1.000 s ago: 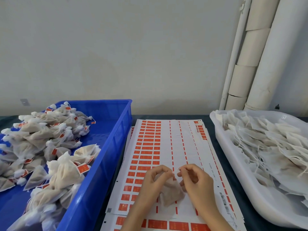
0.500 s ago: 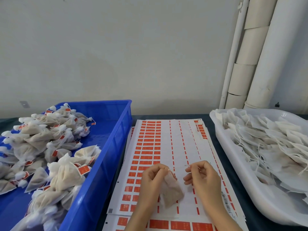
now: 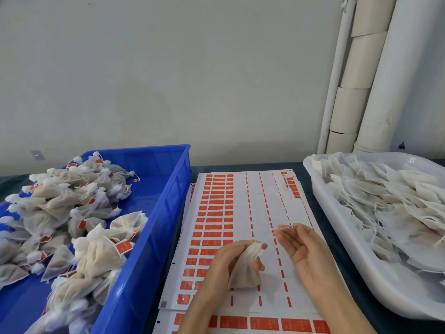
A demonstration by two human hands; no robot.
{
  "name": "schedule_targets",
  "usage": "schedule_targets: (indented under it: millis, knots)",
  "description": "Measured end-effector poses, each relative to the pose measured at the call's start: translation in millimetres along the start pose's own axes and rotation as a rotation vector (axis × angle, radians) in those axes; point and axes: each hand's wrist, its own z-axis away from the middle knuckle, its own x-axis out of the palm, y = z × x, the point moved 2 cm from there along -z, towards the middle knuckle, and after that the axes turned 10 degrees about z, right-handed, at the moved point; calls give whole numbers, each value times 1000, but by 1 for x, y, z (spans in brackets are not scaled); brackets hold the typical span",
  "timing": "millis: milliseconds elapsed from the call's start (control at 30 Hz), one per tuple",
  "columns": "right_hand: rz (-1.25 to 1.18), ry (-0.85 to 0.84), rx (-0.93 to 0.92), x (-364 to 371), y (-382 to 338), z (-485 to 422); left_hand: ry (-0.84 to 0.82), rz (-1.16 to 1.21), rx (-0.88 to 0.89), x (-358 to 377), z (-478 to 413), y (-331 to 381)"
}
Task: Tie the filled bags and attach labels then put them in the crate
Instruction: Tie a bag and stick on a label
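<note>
Gripping bag [image 3: 245,270], left fingers [image 3: 260,266], right fingers [image 3: 285,238] pinching string [image 3: 274,235]

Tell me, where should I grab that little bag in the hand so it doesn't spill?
Pinch the bag at its bunched neck, coming in from the left, as the left hand does. The neck is narrow and gathered; the belly below is soft and bulging. The string leaves the neck rightward to the right hand, so the left side is free.
</note>
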Motion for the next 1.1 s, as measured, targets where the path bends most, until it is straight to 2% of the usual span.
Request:
schedule_targets:
  millis: [33, 100, 267, 433, 533, 633, 767, 833, 933, 1100]
  knots:
    - [-66, -16, -2, -1, -1, 0, 40, -51, 16, 0, 1, 2]
    - [-149, -25, -7, -3, -3, 0, 4, -253, 135, -4, 5, -6]
    - [-223, -1, -12, -7, -4, -2, -74, -75, 1, -2, 14, -3]
    - [-209, 56, -16, -13, -3, -5, -109, -77, -3, -4, 13, -7]
    - [-6, 135, 6, -17, 2, -7, -124, -28, 105, -5, 12, -7]
    - [373, 200, -24, -16, 8, -8, -52, 187, 180, -10, 13, -1]
    - [955, 288, -294, -12, 13, -5, -27, 627, 181, -17, 12, 3]
    - [1139, 249, -438, -9, 16, -2, -15, 674, 194, -20, 13, 5]
    - [1376, 135, -508, -6, 22, 2, 54, 709, 234, -23, 13, 5]
    - [1479, -169, -563, 1, 28, 5, 144, 778, 253, -27, 14, 2]
